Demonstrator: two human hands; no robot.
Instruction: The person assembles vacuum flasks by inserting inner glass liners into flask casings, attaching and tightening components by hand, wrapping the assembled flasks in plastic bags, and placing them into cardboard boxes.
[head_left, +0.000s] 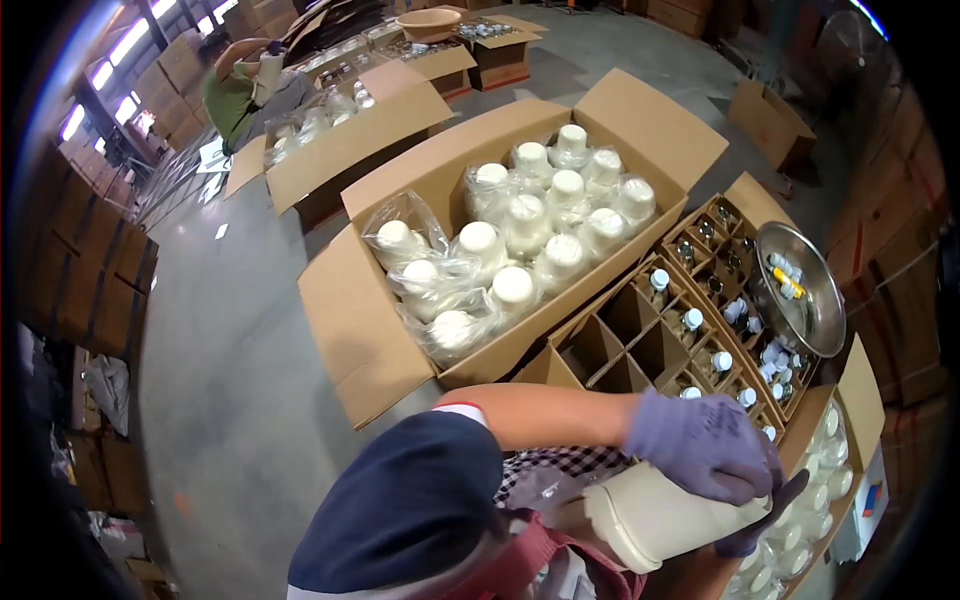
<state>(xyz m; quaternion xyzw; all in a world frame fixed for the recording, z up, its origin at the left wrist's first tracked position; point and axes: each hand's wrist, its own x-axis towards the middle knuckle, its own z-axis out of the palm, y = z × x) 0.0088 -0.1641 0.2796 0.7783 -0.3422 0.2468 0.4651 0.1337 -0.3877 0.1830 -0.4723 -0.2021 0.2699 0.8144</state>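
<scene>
A large off-white tub or stack of cups lies tilted against the person's lap. My left hand, in a purple glove, is bent over its upper side near the narrow end. Beneath that end is my right hand, also gloved, with its fingers around it. Just beyond my hands, a divided carton holds several bottles with pale blue caps. Ahead stands a big open carton with several off-white cup stacks in clear plastic bags.
A metal bowl with a yellow object rests on another divided carton. At the lower right, a carton holds more wrapped items. Further cartons stand at the back left, beside a seated person in green. Stacked boxes line the left.
</scene>
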